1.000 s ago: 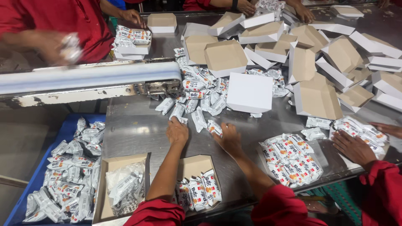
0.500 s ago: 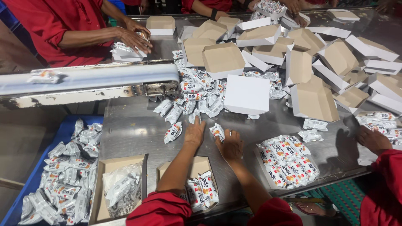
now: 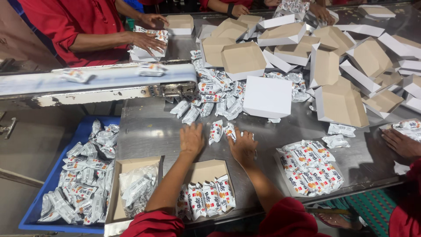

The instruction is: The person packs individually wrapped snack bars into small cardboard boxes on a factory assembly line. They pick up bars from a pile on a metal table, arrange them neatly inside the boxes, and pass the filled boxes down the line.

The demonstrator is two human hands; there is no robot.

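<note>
On the steel desk, scratched and shiny, lie loose snack packets, many folded white boxes with brown insides, and a flat stack of packets at right. A conveyor belt ends at the desk's left edge, carrying two packets. Below left, a blue crate full of packets stands on the floor beside an open box. Left hand lies flat, grip spread, just beside a packet. Right hand has its fingers on another packet, grip loosely spread, not pinching. A half-filled box sits between the forearms. Other workers in red sleeves stand around. Since half a second ago both hands have shifted slightly; the worker at top left now holds a packet bundle lower.
</note>
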